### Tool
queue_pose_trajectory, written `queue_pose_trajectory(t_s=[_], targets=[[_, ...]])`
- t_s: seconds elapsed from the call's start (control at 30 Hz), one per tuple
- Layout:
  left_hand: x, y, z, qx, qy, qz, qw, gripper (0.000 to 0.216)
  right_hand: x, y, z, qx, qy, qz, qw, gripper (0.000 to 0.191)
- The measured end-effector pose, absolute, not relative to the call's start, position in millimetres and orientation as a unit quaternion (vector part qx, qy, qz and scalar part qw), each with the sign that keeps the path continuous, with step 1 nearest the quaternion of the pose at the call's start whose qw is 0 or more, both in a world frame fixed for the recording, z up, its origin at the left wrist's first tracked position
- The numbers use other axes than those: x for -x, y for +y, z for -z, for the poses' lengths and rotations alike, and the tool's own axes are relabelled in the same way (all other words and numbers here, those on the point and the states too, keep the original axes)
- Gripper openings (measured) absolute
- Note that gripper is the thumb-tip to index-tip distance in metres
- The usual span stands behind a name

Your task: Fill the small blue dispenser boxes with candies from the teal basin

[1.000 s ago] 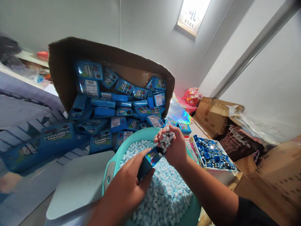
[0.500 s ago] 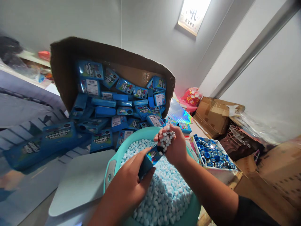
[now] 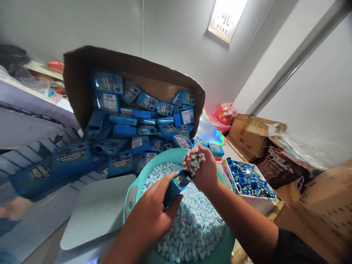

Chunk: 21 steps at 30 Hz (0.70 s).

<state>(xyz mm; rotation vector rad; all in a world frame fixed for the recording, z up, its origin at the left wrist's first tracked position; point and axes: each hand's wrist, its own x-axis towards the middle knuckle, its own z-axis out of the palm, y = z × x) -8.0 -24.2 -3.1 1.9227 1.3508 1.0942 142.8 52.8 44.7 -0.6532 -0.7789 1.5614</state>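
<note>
My left hand (image 3: 156,205) is wrapped round a small blue candy tin (image 3: 174,189), tilted with its dark opening toward my right hand. Cupped just above that opening, my right hand (image 3: 205,168) holds a heap of small white candies (image 3: 195,162). A few candies lie at the tin's mouth. Both hands are over a turquoise tub (image 3: 154,160) filled with pale blue and white candies (image 3: 198,223). Behind the tub, a cardboard box (image 3: 132,60) on its side holds many blue tins (image 3: 147,101) printed "Caramelo Macizo".
A grey-white flat-topped device (image 3: 96,205) stands left of the tub. To the right, an open box holds blue and silver caps (image 3: 249,179). Cardboard boxes (image 3: 247,135) and plastic wrap lie further right. More blue tins (image 3: 73,157) rest at the left.
The view has shifted slightly. My hands keep nearly the same pose, with the tin still against my right hand and the candies still in the palm.
</note>
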Motion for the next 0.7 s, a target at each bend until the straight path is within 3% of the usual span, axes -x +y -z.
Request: queue_pose_trajectory(t_s=[0.7], targets=[[7.2,-24.3,5.1,-0.695,0.515,-0.407,0.293,0.047,-141.6,52.9,-44.7,0.266,-0.354,-0.665,0.602,0.03]])
